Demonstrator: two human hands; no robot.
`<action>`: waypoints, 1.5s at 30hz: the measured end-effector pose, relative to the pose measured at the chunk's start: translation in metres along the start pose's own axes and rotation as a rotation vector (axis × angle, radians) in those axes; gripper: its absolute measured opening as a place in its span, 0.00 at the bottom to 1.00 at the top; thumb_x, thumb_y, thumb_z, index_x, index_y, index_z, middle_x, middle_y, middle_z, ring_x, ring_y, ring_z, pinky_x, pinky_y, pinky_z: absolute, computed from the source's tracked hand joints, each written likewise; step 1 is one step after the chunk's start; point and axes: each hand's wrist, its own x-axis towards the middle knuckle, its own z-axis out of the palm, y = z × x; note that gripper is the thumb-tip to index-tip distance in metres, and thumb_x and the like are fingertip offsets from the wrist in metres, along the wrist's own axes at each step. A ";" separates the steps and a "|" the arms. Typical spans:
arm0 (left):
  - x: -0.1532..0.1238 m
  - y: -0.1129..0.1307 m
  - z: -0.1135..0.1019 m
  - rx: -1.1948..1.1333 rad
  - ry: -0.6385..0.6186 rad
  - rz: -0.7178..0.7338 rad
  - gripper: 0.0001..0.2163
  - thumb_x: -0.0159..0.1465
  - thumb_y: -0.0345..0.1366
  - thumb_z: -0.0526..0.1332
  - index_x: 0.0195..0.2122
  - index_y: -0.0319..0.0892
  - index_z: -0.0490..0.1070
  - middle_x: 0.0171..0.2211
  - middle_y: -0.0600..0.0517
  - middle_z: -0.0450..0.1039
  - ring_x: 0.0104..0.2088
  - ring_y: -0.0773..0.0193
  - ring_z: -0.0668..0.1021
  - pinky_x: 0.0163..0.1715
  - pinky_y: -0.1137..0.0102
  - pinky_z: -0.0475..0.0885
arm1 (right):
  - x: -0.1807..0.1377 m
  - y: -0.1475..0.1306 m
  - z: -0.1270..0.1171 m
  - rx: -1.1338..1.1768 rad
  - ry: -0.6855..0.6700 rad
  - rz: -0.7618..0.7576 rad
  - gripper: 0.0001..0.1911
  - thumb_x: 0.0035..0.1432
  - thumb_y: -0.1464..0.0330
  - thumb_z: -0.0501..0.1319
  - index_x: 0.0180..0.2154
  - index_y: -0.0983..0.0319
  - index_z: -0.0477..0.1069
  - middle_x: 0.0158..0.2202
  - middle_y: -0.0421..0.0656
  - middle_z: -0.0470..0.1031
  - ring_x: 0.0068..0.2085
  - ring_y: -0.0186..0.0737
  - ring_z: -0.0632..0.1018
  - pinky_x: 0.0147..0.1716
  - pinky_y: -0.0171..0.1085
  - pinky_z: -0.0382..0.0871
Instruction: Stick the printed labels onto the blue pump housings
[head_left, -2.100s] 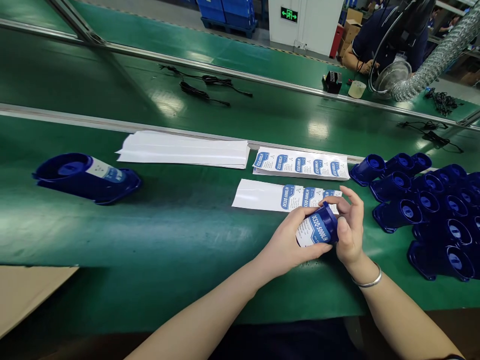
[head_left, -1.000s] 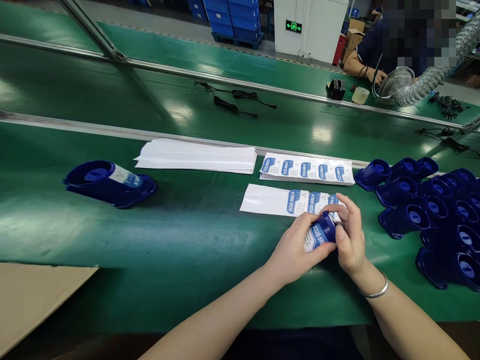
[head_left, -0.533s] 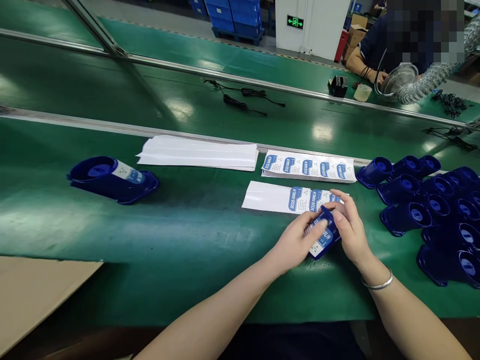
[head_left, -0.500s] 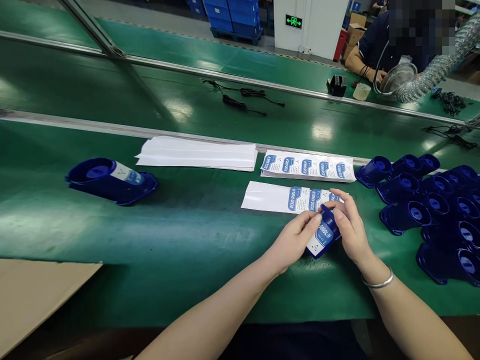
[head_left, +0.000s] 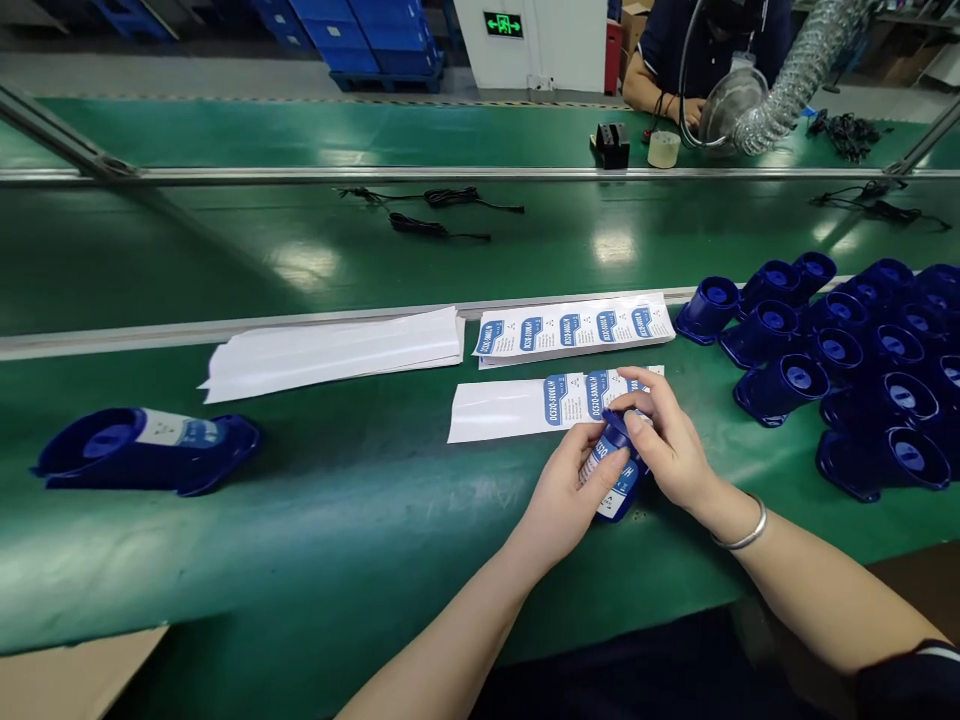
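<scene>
Between both hands is a dark blue plastic housing (head_left: pixel 619 500) with a blue-and-white label on its side. My left hand (head_left: pixel 568 490) grips its left side, the thumb lying across the label. My right hand (head_left: pixel 670 440) holds the upper right part, thumb and fingers at its rim. Just behind the hands lies a label strip (head_left: pixel 495 408), its left part bare backing and its right part bearing printed labels. A stack of printed label sheets (head_left: pixel 574 330) sits farther back. On the left, another labelled blue housing (head_left: pixel 146 450) lies on its side.
Several blue housings (head_left: pixel 836 350) crowd the right side. White backing strips (head_left: pixel 337 350) lie at back left, and a cardboard flap (head_left: pixel 82 675) juts in at front left. Black cables (head_left: pixel 442 205) rest beyond the metal rail. Across the bench a person (head_left: pixel 667 80) works beside a flexible duct (head_left: pixel 802 75).
The view has turned and levelled, so the bench items appear shifted left. The housing has turned slightly in my hands, and my left thumb now lies across its label.
</scene>
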 end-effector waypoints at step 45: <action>-0.001 0.007 -0.009 0.042 -0.116 -0.219 0.28 0.57 0.42 0.72 0.56 0.43 0.66 0.57 0.43 0.71 0.60 0.47 0.72 0.57 0.57 0.70 | 0.012 -0.011 -0.006 -0.103 -0.179 0.272 0.23 0.66 0.57 0.57 0.59 0.59 0.61 0.35 0.40 0.77 0.40 0.45 0.79 0.43 0.43 0.69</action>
